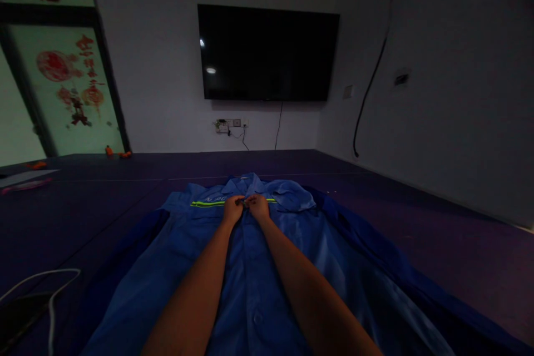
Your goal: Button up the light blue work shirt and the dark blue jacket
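Note:
A blue work shirt with a yellow-green stripe across the chest lies spread out, its collar pointing away from me. Both my arms stretch over it to the front placket at stripe height. There my left hand and my right hand meet, fingers bent and pinching the shirt's front edge. What exactly sits between the fingertips is too small and dark to make out. Lower on the placket a round button shows. Darker blue cloth extends from under the shirt on both sides.
The shirt lies on a dark purple floor. At lower left are a dark flat device and a white cable. Small orange objects lie by the door. A television hangs on the far wall, and a black cable dangles at right.

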`<state>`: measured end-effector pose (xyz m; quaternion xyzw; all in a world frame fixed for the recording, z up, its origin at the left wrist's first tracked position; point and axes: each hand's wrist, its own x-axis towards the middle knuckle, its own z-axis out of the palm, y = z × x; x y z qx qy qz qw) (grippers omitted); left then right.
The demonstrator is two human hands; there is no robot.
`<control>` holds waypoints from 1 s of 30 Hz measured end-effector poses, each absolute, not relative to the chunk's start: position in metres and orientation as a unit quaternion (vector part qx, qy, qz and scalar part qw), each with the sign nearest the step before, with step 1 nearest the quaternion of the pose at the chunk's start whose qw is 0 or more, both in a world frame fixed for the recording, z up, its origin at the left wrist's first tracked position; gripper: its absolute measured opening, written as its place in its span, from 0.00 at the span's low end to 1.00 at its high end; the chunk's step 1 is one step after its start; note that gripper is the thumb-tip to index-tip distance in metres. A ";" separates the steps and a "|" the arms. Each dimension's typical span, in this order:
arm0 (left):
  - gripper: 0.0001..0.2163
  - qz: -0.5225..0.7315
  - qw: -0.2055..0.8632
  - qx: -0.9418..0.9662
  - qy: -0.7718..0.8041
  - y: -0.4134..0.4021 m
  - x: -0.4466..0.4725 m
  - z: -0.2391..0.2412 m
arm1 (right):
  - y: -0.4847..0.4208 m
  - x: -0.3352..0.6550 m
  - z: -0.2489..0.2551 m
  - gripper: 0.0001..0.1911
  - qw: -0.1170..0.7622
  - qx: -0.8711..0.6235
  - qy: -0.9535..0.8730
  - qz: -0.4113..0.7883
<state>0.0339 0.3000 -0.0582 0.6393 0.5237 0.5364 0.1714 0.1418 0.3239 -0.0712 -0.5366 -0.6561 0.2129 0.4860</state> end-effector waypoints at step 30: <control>0.17 0.526 0.181 0.640 0.530 0.304 0.037 -0.061 | 0.315 0.144 -0.064 0.23 0.470 -0.577 -0.647 0.165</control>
